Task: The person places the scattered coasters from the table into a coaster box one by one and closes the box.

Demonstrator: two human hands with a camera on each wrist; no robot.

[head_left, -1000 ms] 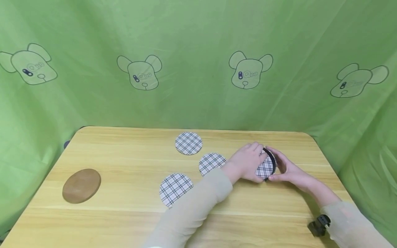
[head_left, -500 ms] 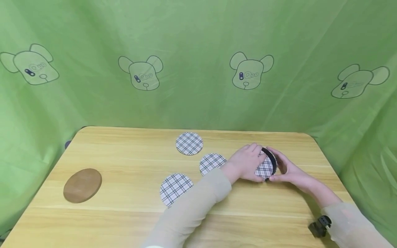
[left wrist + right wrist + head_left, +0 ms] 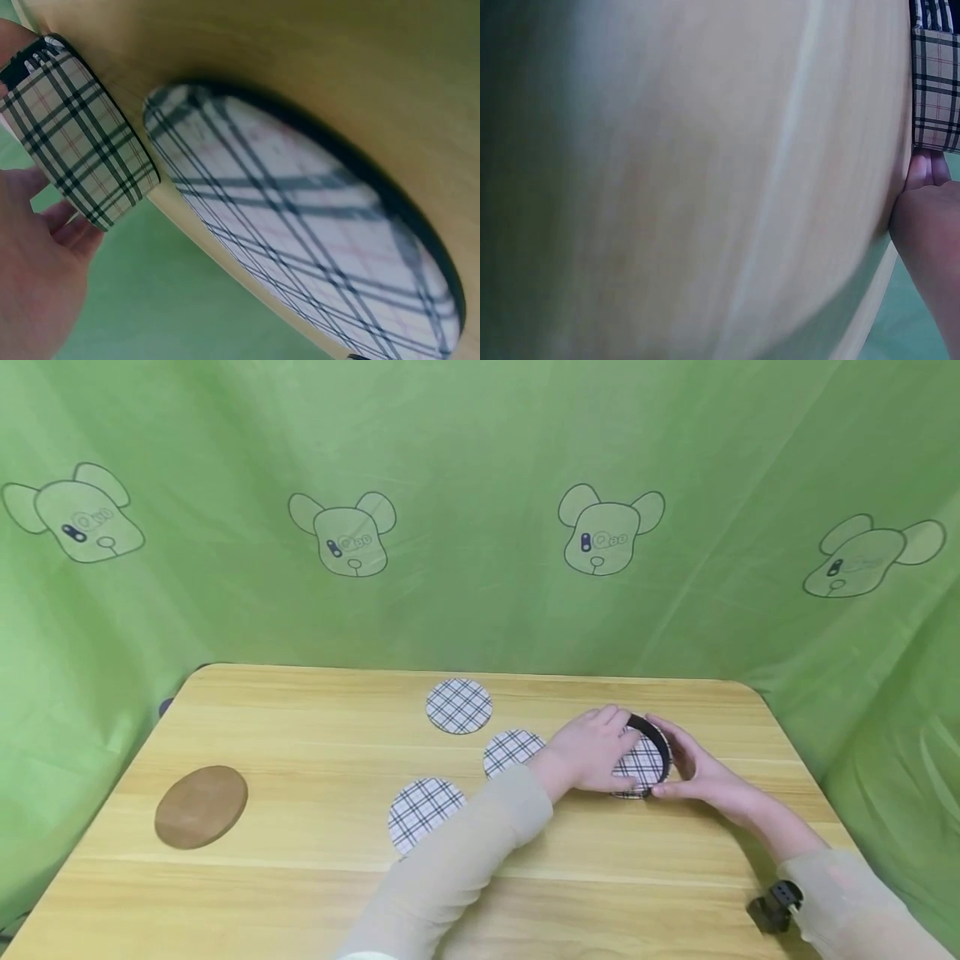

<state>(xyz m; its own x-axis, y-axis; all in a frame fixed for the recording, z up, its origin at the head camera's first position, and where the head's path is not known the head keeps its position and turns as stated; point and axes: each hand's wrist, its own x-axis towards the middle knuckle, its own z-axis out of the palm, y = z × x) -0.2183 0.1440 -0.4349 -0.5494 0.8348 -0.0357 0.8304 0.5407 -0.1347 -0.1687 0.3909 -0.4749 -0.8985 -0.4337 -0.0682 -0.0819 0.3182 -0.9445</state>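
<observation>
A round plaid coaster holder (image 3: 82, 139) with a black inner wall stands at the right of the table. My right hand (image 3: 701, 772) grips it from the right, fingers at the far side and thumb at the near side. From the left, my left hand (image 3: 592, 752) reaches over its top and holds a plaid coaster (image 3: 641, 768) there, fingers over the far edge and thumb toward the near one; the palm hides the coaster's left part. In the right wrist view, fingertips (image 3: 919, 169) lie at the bottom of the plaid side wall.
Three more plaid coasters lie on the wooden table (image 3: 315, 727): one at the back (image 3: 459, 706), one in the middle (image 3: 513, 752) and one nearer (image 3: 423, 814), partly under the left sleeve. A brown disc (image 3: 201, 807) lies far left. Green curtain (image 3: 480, 610) surrounds the table.
The left hand has shifted slightly left and its thumb uncovers more of the plaid top. The black band along the holder's right edge shows wider. The right hand keeps its place.
</observation>
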